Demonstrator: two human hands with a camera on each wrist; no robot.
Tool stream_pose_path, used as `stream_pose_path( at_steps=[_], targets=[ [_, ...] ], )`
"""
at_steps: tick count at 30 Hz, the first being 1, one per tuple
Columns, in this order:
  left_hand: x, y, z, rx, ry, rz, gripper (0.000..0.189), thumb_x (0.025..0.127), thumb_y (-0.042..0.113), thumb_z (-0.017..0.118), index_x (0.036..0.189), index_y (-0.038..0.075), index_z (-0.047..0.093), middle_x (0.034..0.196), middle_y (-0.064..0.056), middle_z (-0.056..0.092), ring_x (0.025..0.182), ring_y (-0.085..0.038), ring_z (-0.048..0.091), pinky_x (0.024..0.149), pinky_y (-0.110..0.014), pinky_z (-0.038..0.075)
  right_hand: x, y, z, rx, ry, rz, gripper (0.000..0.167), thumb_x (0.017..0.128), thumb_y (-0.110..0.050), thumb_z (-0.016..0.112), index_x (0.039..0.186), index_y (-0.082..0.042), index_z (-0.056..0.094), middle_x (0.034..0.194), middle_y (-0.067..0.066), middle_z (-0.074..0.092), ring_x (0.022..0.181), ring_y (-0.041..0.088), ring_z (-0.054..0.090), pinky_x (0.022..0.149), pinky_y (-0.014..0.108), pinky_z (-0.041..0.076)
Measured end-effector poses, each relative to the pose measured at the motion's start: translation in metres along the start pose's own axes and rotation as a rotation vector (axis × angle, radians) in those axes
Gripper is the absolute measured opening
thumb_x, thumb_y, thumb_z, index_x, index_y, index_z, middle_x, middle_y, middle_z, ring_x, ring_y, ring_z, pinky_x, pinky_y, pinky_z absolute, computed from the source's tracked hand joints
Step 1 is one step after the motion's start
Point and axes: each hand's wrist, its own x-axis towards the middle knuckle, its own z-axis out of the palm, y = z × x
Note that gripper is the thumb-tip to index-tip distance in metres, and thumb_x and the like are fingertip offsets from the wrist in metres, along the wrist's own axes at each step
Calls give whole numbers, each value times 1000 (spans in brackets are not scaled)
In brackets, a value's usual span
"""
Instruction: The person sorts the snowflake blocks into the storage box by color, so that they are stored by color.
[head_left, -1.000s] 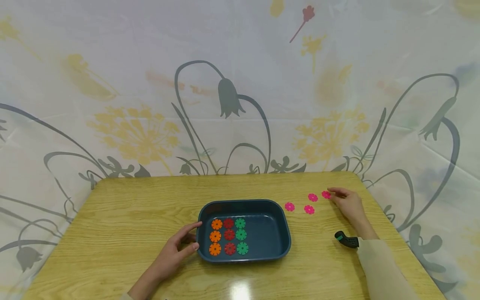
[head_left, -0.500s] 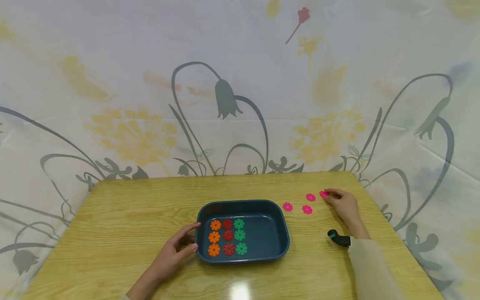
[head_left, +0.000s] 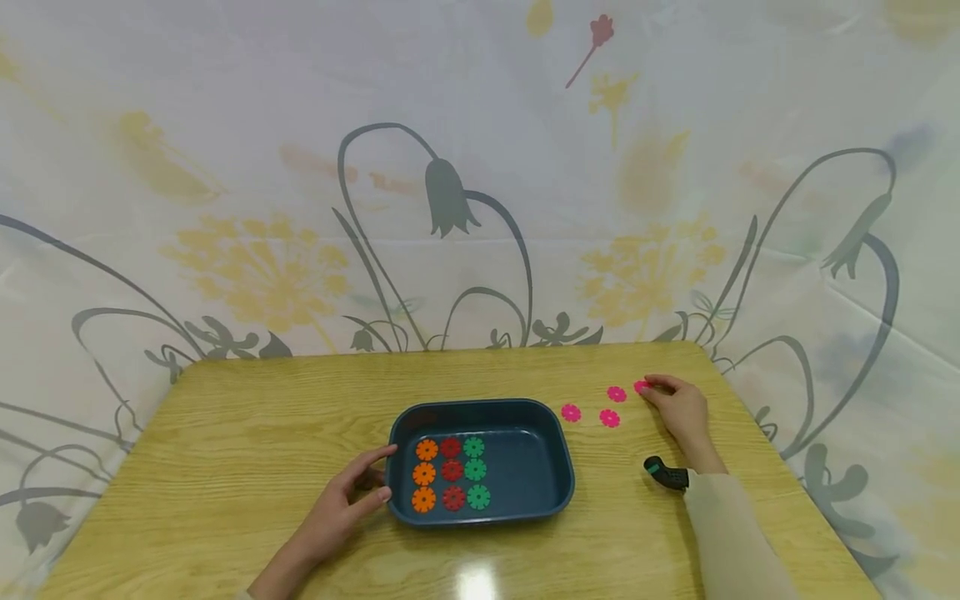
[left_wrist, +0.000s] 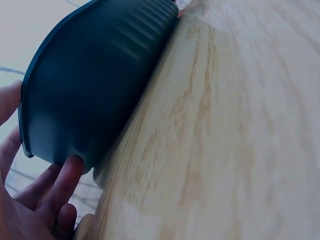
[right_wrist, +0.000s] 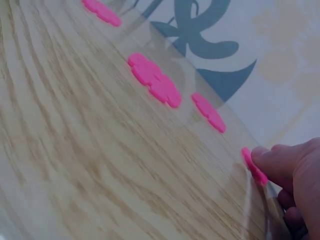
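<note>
My left hand [head_left: 337,508] holds the left end of a dark blue tray [head_left: 525,523], thumb and index finger at the rim. In the left wrist view other fingers press the tray's outer wall [left_wrist: 85,85]. Inside lie notched plastic discs in columns of orange [head_left: 424,474], red [head_left: 452,470] and green [head_left: 476,470]. At the table's back right, my right hand [head_left: 681,412] pinches a pink notched disc [right_wrist: 254,167], its thumb on the face; the hand partly covers the disc. Three more pink discs [head_left: 617,394] lie flat to its left.
The wooden table [head_left: 285,417] ends at a flower-printed cloth [head_left: 465,283] behind it. A black curved device [head_left: 666,473] is fixed at the right sleeve's cuff. Bare wood lies between the tray and the right arm.
The right thumb and fingers have closed in over the farthest right pink disc. The whole head view has shifted slightly; the left hand stays at the tray.
</note>
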Motion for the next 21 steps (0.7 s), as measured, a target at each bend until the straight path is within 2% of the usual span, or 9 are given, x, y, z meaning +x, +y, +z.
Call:
stream_pose_path(
  at_steps=[7,11,16,21],
  targets=[
    [0,0,-1,-5,-24,45,49,92,10,58,139,10,43,123,-16,52,97,-20,58,77,-29,46,0,-7,5,22,39,67,37,86,-29,68,112,-3,66,110,17,64,102,31,55,89,43,39],
    [1,1,-2,-6,-31,61,50,93,9,57,140,9,42,123,-17,53,98,-21,58,77,-29,46,0,-6,6,-4,47,50,33,88,-25,66,112,-2,67,112,18,63,107,34,53,90,43,38],
    [1,1,-2,-6,-23,51,49,92,10,58,139,11,43,121,-15,54,97,-21,58,77,-28,46,0,-5,4,-10,22,21,33,89,-23,65,114,-1,66,118,20,59,115,37,48,93,46,36],
    [0,1,-1,-21,-10,16,48,92,12,60,138,12,45,122,-13,53,97,-20,58,77,-28,46,0,-4,1,-42,0,-10,32,88,-19,66,114,0,65,119,22,58,115,39,47,94,47,35]
  ],
)
